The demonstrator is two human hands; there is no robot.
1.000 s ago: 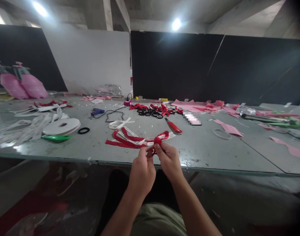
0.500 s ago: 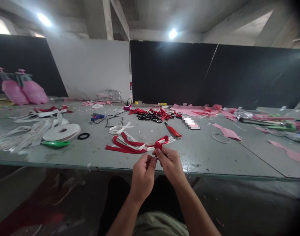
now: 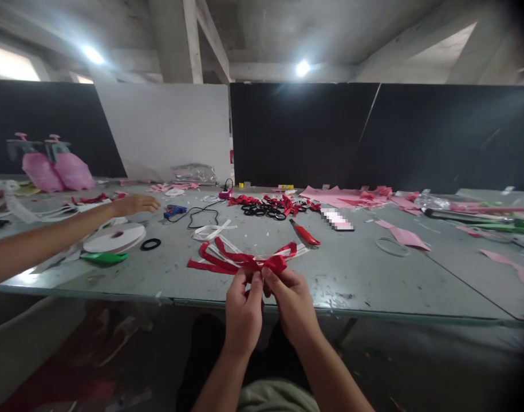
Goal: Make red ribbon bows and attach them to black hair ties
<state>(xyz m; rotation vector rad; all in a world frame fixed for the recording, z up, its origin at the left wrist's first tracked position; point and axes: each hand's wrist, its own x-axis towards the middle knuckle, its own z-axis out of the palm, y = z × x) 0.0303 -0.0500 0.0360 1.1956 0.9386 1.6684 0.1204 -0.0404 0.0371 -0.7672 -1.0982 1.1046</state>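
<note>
Both my hands pinch a red ribbon (image 3: 275, 262) just above the table's front edge. My left hand (image 3: 244, 309) is closed on its left part, thumb against fingers. My right hand (image 3: 294, 300) grips beside it, where the ribbon is folded into a loop like a bow. Fingers hide the middle of the fold. Just behind my hands, red and white ribbon strips (image 3: 205, 266) lie spread on the table. A red-handled cutter (image 3: 307, 234) rests beyond my right hand.
Another person's arm (image 3: 73, 232) reaches in from the left over a white ribbon roll (image 3: 115, 237) and a green-handled tool (image 3: 105, 258). A black ring (image 3: 150, 244), a blue glue gun (image 3: 174, 212), a pile of black rings with red ribbon (image 3: 270, 207) and a phone (image 3: 338, 220) lie farther back.
The red ribbon has been shaped into a wider bow-like fold between my hands. Another person's arm has come in from the left. The view has shifted slightly.
</note>
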